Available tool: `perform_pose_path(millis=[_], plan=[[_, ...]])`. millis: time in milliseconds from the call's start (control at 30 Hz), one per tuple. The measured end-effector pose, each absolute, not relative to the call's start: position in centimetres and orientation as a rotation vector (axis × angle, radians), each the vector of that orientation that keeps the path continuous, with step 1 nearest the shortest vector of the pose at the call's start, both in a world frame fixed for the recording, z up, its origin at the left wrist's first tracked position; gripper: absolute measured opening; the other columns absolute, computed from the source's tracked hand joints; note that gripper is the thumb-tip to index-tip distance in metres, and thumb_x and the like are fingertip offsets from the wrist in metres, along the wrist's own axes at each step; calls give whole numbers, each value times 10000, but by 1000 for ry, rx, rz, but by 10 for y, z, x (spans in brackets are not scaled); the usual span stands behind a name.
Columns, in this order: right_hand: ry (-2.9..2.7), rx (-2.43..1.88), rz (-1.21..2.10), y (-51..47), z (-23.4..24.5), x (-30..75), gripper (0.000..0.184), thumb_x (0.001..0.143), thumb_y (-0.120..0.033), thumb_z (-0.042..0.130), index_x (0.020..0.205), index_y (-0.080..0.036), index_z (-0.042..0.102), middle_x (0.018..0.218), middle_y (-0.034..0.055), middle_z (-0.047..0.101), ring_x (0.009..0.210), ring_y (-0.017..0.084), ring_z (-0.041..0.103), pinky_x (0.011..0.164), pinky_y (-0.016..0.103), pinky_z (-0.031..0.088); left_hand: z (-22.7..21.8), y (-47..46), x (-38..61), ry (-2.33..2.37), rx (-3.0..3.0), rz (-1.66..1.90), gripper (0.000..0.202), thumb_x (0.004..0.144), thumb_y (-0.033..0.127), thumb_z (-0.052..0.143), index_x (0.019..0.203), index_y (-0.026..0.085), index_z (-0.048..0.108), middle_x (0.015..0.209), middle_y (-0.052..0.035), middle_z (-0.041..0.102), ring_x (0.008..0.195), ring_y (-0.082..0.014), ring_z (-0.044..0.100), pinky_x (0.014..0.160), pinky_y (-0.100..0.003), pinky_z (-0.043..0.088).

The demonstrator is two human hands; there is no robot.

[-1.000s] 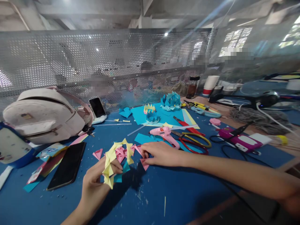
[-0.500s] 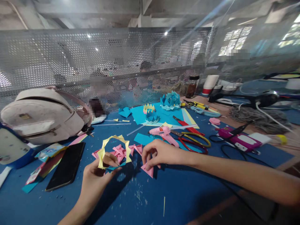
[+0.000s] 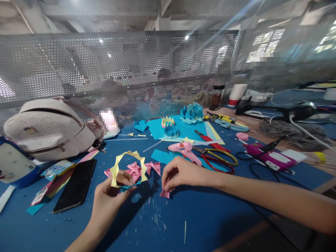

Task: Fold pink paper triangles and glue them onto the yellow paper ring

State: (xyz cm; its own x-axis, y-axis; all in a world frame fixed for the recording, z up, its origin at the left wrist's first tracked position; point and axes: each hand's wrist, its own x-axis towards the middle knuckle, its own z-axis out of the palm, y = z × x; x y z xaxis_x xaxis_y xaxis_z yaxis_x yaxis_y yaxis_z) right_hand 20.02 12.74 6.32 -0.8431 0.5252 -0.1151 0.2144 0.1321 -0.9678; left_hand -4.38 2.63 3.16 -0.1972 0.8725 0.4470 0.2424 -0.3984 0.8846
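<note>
Left hand pinching yellow paper ring, right hand pinching pink folded piece

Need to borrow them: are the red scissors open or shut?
Open: the red scissors' handles spread wide apart on the table.

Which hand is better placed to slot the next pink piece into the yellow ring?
Right. The right hand already pinches a pink folded piece beside the yellow paper ring. The left hand is occupied holding that ring up, so it likely just steadies it.
</note>
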Motion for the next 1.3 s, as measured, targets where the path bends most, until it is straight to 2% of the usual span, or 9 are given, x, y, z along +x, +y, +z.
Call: perform_pose_path(millis=[167,467,600,800,900,1033,1133,1233,1300], plan=[[-2140,-732,1673,118,81,199,95,748,-267,773,781,-178,783,738,22,734,656,119,683,620,203,545,31,25,-44,1325,1541,1619,111,707,195,786,663,205,685,734,-52,692,750,-234,681,684,-370,590],[-2134,-655,1651,119,100,187,86,757,-224,780,836,-196,794,825,33,768,804,159,729,763,249,573,33,25,-43,1287,1543,1623,102,696,159,780,658,193,691,716,-39,695,718,-206,681,661,-317,575],[-2086,-655,1710,122,97,185,120,784,-216,746,889,-182,793,819,33,765,727,126,713,709,221,574,33,25,-42,1281,1514,1641,113,696,155,774,656,201,679,711,-32,691,726,-200,678,678,-321,571],[-2116,-668,1671,123,94,186,29,764,-170,751,790,-160,747,739,14,732,682,98,688,648,178,541,31,27,-42,1282,1484,1642,117,691,155,781,659,220,688,713,-25,682,726,-204,665,666,-339,563],[-2127,-638,1639,125,93,187,63,752,-168,767,772,-161,708,732,2,718,685,93,685,643,174,528,29,27,-44,1280,1488,1641,120,691,154,785,663,225,693,714,-19,680,738,-200,665,685,-335,560],[-2106,-639,1643,128,90,187,174,740,-253,809,770,-158,666,681,-4,691,654,108,687,611,195,526,27,26,-45,1293,1488,1626,116,698,156,784,668,215,689,723,-26,681,745,-204,668,695,-341,558],[-2078,-596,1659,127,93,187,167,750,-251,808,834,-149,705,696,9,712,649,116,696,608,204,540,29,26,-44,1309,1517,1621,121,700,167,787,656,202,679,713,-36,680,732,-212,666,681,-342,559],[-2082,-532,1546,123,102,186,185,792,-186,771,974,-165,748,769,20,753,691,127,720,655,220,564,31,25,-42,1292,1583,1626,118,692,156,779,645,203,681,690,-31,679,700,-201,661,645,-308,550],[-2140,-450,1327,119,108,185,111,822,-171,757,933,-171,762,820,25,768,739,130,727,700,223,562,33,24,-42,1272,1655,1614,119,693,117,742,644,210,686,690,-20,683,682,-184,658,629,-278,540]])
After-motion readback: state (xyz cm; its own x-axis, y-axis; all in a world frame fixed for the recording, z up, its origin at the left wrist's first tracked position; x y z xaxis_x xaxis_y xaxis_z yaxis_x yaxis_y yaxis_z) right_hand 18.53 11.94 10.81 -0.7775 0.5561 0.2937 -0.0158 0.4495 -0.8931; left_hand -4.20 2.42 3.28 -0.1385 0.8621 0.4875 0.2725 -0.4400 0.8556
